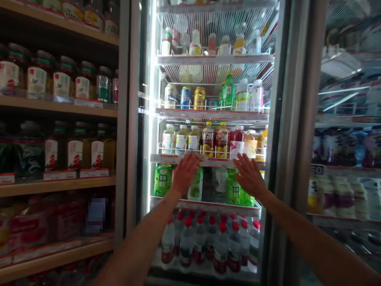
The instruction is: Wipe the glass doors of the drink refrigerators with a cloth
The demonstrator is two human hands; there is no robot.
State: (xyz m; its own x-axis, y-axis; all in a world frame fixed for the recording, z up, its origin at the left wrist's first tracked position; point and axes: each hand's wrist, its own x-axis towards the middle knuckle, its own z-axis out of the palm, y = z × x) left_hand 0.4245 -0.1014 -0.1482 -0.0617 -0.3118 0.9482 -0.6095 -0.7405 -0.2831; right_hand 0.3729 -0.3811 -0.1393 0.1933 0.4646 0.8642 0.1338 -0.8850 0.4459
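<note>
Both my arms reach forward toward a lit drinks fridge. My left hand (186,172) is open and slightly blurred, fingers stretched out, holding nothing. It is in front of the shelf with green bottles (195,186) and hides part of them. My right hand (251,174), also open with fingers spread, is raised before the green packs (233,186) on that shelf's right side. Just above the hands, a shelf rail (217,162) carries brown bottles with yellow caps (208,140) and a dark red bottle (237,142). Whether either hand touches the fridge I cannot tell.
Red-capped bottles (221,248) stand at the fridge bottom. Higher shelves hold cans (199,98) and a green bottle (228,92). Wooden shelves with jars (37,77) are at left. A metal frame (300,131) separates another cooler with purple-labelled bottles (340,194) at right.
</note>
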